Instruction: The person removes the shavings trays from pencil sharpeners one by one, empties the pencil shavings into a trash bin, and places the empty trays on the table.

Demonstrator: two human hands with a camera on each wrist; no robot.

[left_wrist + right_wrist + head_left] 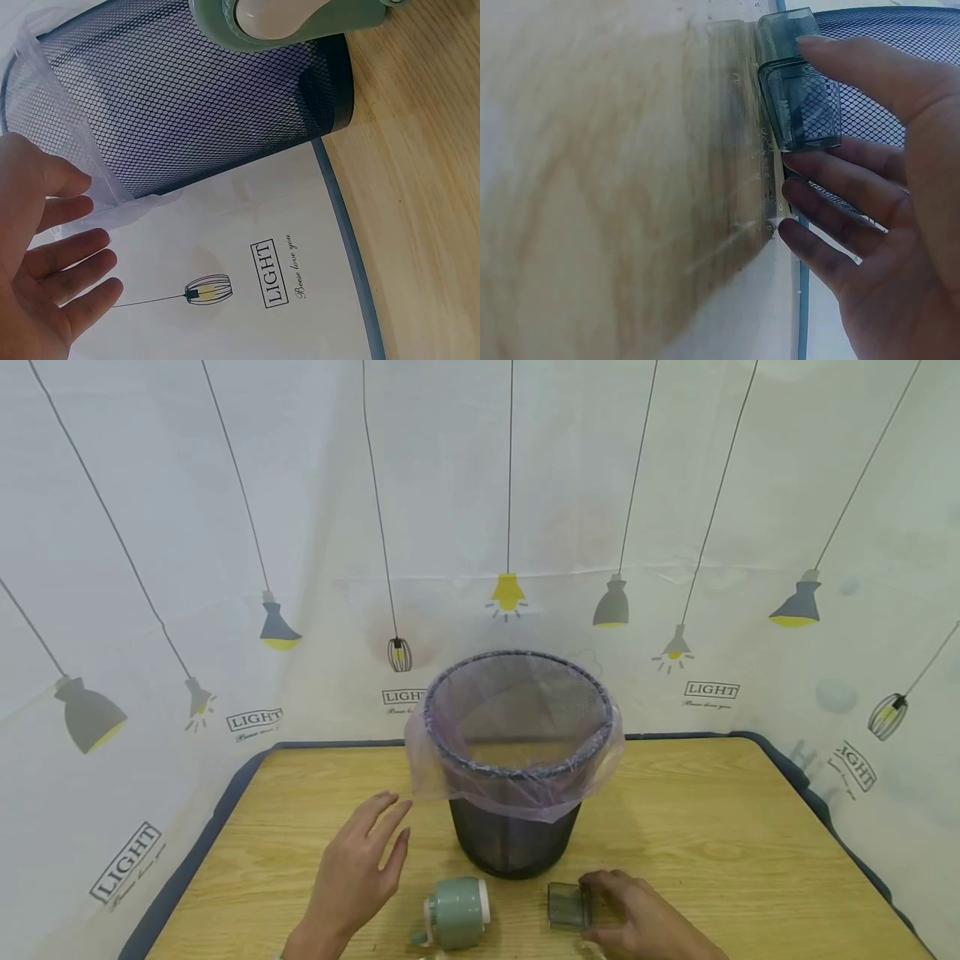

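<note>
A green hand-crank pencil sharpener [457, 912] with a white rim stands at the front of the table, its crank pointing left. To its left my left hand [351, 868] hovers, fingers spread and slightly bent, holding nothing. My right hand [637, 917] pinches a small see-through shavings drawer [567, 906] between thumb and fingers, on the sharpener's right. In the right wrist view the drawer [802, 101] lies between the thumb above and the fingers below, at the tabletop. Behind both things stands a black mesh trash can [517, 835] with a pinkish bag [551, 802] over its rim.
The wooden table [720, 827] has a dark blue edge [202, 835]. A pale cloth backdrop [450, 485] printed with hanging lamps surrounds it at the back and both sides. The can stands at the table's middle, taller than the other things.
</note>
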